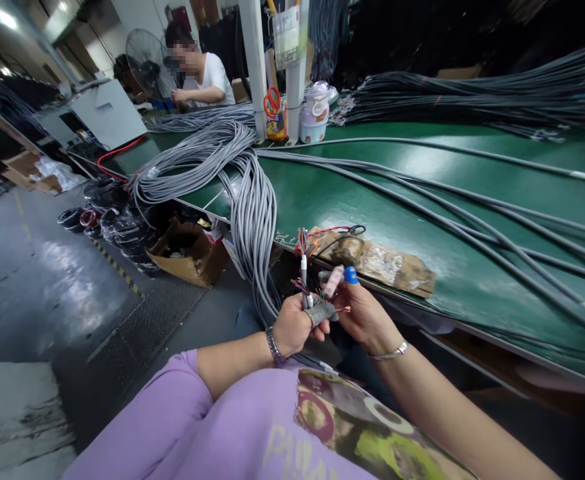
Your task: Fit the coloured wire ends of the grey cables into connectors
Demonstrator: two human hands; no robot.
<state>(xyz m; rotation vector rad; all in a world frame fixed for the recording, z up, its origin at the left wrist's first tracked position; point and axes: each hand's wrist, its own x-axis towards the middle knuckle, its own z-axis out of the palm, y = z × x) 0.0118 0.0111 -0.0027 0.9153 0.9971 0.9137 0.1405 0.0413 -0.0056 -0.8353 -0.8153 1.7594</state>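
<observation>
My left hand (296, 327) is closed around a grey cable (305, 283) whose stripped end fans out in thin coloured wires (302, 241). A grey wrap covers a finger of that hand. Close beside it, my right hand (360, 310) has its fingers bent together near the wire ends, with a pinkish wrap and a blue cap (351, 275) on its fingertips. Reddish wire tips (343, 309) show between the two hands. Whatever the right fingers pinch is too small to make out. Just beyond the hands, a worn board (402, 270) wrapped in tape lies at the table edge.
Grey cable coils (197, 163) hang over the edge of the green table (302, 193). Long cables (422, 193) stretch across its right side. Red-handled scissors (272, 103) and a lilac cup (315, 113) stand by a post. Another person (205, 83) sits at the far side.
</observation>
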